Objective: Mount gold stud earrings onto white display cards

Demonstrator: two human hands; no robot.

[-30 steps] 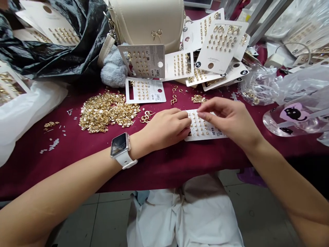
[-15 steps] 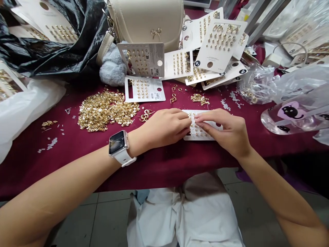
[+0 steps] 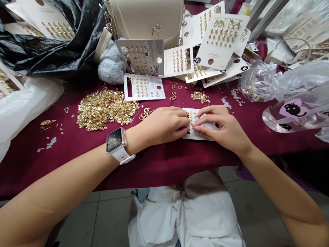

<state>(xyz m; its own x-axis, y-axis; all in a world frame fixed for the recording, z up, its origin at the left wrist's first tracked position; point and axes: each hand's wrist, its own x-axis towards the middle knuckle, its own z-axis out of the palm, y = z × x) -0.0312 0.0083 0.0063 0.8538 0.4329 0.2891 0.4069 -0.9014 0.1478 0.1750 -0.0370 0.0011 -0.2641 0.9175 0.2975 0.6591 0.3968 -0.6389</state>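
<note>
A gold heap [image 3: 102, 109] flanks your left hand [image 3: 167, 125], curled on the left of the earring card [image 3: 192, 113], grip hidden. Your right hand [image 3: 222, 127] bunches fingertips over the card, pinch unclear. Before the cat-print container [image 3: 272, 121], maroon cloth [image 3: 253, 125] stretches to the front edge [image 3: 154, 186].

Has for furniture a table [image 3: 159, 168] covered in dark maroon cloth, spanning the full width of the view. Hangs down in plain cloth over the near edge, with soft wrinkles and a faint sheen. Gives way below that edge to a floor [image 3: 77, 219] of grey tiles, crossed by thin dark joints and dotted with small dark specks. Sinks nearly to black beneath the right end of the near edge, close to a purple object [image 3: 243, 173] too dim to identify. Includes slanting grey metal bars [image 3: 269, 19] towards the far right corner. Looks palely lit on top, dimmer at floor level.
</note>
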